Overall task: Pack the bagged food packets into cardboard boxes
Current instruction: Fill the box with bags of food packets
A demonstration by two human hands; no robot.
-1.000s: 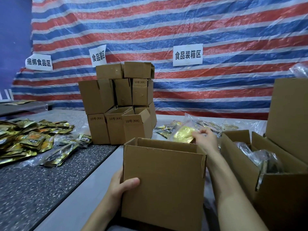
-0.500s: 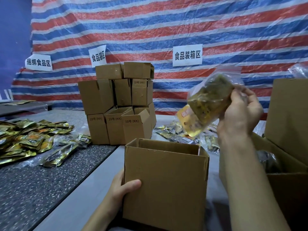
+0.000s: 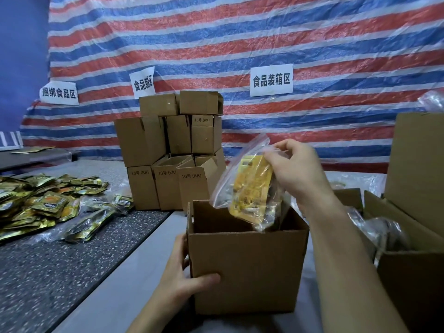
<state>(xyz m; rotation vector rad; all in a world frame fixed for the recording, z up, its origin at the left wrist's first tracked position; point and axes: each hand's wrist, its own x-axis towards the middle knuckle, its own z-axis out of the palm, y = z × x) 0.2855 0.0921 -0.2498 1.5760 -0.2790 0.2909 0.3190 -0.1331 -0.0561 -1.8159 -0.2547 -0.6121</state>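
Two surfaces make up the counter (image 3: 134, 272): a dark speckled half on the left and a pale half where the packing happens. At its far side waits a stack of empty cartons (image 3: 168, 150), presumably the supply. The open box (image 3: 247, 267) stands near, mouth up, so a bag can drop straight in. The clear bag of food packets (image 3: 249, 191) hangs tilted, its lower end below the box's far right rim and its top above. The left hand (image 3: 187, 282) clasps the box's left corner with the thumb across the front, likely to stop it sliding. The right hand (image 3: 295, 169) has its grip pinched on the bag's top, so the bag's weight leads it in.
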